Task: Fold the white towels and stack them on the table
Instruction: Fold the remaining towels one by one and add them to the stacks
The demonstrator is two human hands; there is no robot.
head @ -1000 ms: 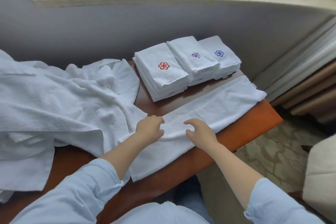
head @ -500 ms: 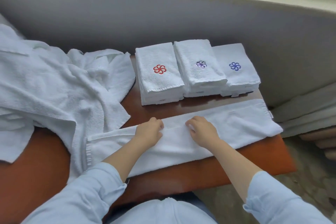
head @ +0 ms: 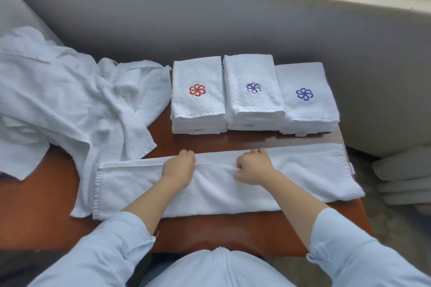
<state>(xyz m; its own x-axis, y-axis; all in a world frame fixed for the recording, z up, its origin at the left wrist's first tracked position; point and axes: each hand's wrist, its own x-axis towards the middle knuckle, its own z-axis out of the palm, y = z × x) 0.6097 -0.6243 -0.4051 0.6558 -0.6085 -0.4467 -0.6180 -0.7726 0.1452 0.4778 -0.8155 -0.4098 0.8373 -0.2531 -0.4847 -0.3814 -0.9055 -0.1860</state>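
Brown table (head: 235, 232): three folded stacks (head: 253, 91), long towel (head: 310, 177), heap (head: 70, 109).

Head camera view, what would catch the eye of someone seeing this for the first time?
Probably the two hands at the centre: the left hand and the right hand grip a long white towel laid across the near side of the brown table. Behind it, three stacks of folded towels stand in a row, topped with red, purple and blue emblems. A rumpled heap of unfolded towels lies at the left.

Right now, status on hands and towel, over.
Left hand and right hand grip long towel near far edge. Towel flat across table. Folded stacks behind, loose pile left.
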